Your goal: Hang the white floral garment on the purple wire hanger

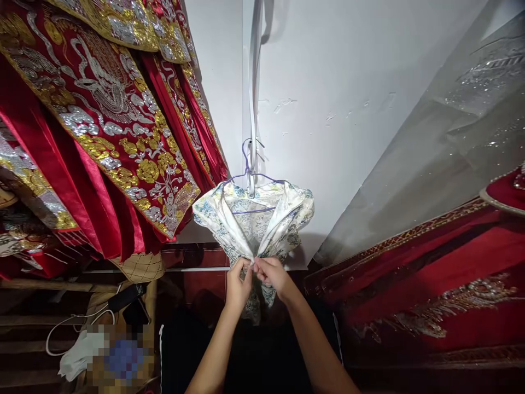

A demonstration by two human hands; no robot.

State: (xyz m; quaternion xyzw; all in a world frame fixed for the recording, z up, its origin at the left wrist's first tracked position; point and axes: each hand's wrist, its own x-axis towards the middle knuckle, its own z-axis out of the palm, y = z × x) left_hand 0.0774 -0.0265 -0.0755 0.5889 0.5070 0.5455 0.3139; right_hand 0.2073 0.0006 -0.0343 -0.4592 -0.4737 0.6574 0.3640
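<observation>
A white floral shirt (pixel 283 216) with blue and yellow print hangs on a thin purple hanger (pixel 268 177), its collar spread wide. The hanger's hook sits on a white hook (pixel 251 156) at the wall. My left hand (pixel 238 282) pinches one front edge of the shirt just below the neckline. Meeting it there, my right hand (pixel 273 274) pinches the other front edge, so the two edges come together between my fingertips. Whether a button lies under the fingers is hidden. The lower part of the shirt hangs behind my hands.
Red garments (pixel 135 137) with gold and silver embroidery hang at the left. A wooden rack (pixel 150 306) at lower left bears a white cable and a black object. On the right are a sheer sparkling fabric (pixel 410 158) and a red beaded garment (pixel 459 262).
</observation>
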